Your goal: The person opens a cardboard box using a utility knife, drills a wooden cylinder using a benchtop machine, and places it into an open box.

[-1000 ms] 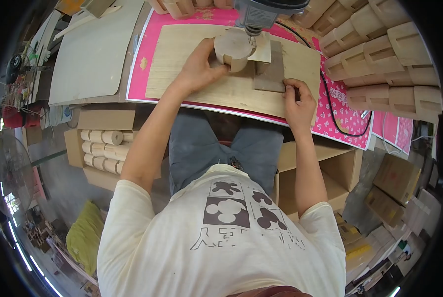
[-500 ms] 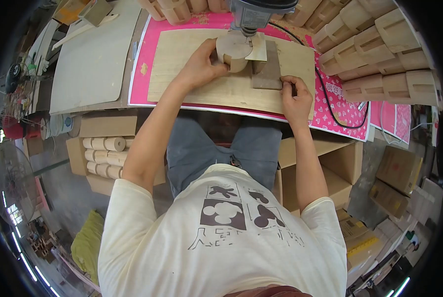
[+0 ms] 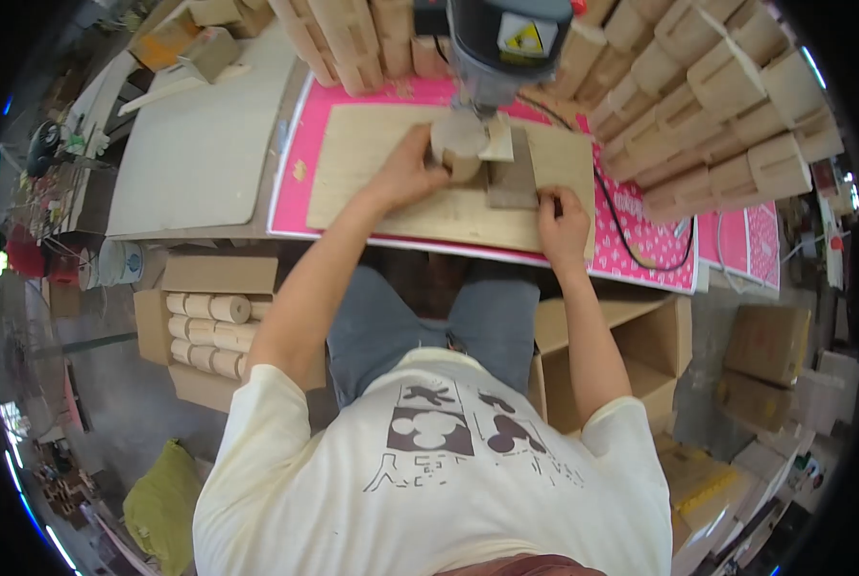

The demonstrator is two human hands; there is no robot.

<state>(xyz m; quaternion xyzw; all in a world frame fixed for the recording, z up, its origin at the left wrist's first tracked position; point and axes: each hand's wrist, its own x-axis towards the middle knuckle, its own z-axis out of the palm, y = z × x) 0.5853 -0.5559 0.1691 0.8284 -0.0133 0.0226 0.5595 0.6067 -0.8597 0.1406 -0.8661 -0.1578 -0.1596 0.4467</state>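
My left hand (image 3: 410, 175) is closed around the side of a round wooden block (image 3: 460, 134), its thumb at the lower edge. The block stands under the head of a power tool (image 3: 504, 58), against a small pale wooden piece (image 3: 498, 140). Just right of it, a flat brown board (image 3: 514, 182) lies on a larger plywood sheet (image 3: 391, 206). My right hand (image 3: 564, 227) has its fingers curled in a pinch at the brown board's lower right edge. The tool's tip is hidden behind the block.
Stacks of wooden cylinders with cut-outs (image 3: 727, 125) rise at the right, and more (image 3: 343, 43) stand behind. A black cable (image 3: 621, 226) crosses the pink table cover (image 3: 660, 264). Below are a carton (image 3: 220, 379) of wooden rolls and an open carton (image 3: 681, 336). A grey board (image 3: 204, 144) lies left.
The view has tilted upward, showing more of the power tool and the stacks. Both hands keep nearly the same places at the round block and the brown board.
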